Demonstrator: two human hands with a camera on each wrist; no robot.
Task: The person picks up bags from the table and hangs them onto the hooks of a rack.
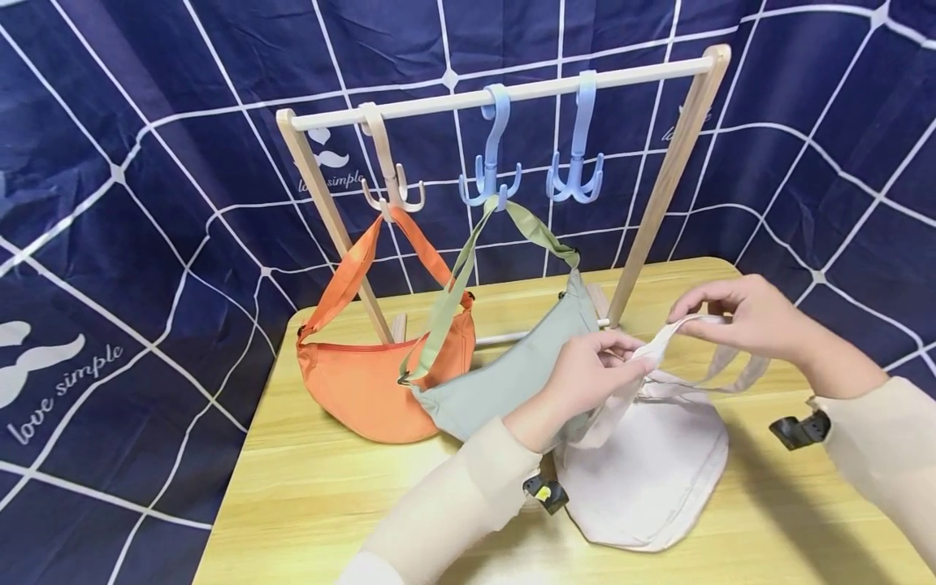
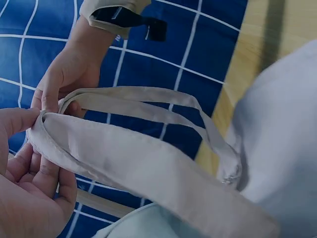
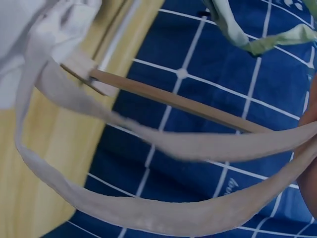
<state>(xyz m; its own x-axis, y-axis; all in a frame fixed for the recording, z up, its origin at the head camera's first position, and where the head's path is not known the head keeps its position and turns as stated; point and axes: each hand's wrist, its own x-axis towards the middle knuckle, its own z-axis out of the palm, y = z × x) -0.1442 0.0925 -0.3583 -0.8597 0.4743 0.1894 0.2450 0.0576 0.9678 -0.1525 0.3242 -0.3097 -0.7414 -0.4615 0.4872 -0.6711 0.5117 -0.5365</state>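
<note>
An off-white shoulder bag [image 1: 647, 471] rests on the table at the right, its strap [image 2: 124, 144] lifted above it. My left hand [image 1: 595, 370] pinches the strap between thumb and fingers. To its right, my right hand [image 1: 753, 317] pinches another stretch of the same strap, which loops down behind it. In the right wrist view two lengths of strap [image 3: 213, 146] run to the hand at the right edge, where little of the hand shows. A grey-green bag [image 1: 504, 382] hangs by its green strap just left of my left hand.
A wooden rack [image 1: 658, 191] stands on the table [image 1: 292, 504]. From its bar hang a beige hook [image 1: 383, 154], a blue hook [image 1: 493, 146] bearing the grey-green bag, and another blue hook [image 1: 579, 146] with nothing on it. An orange bag [image 1: 373, 382] hangs from the beige hook.
</note>
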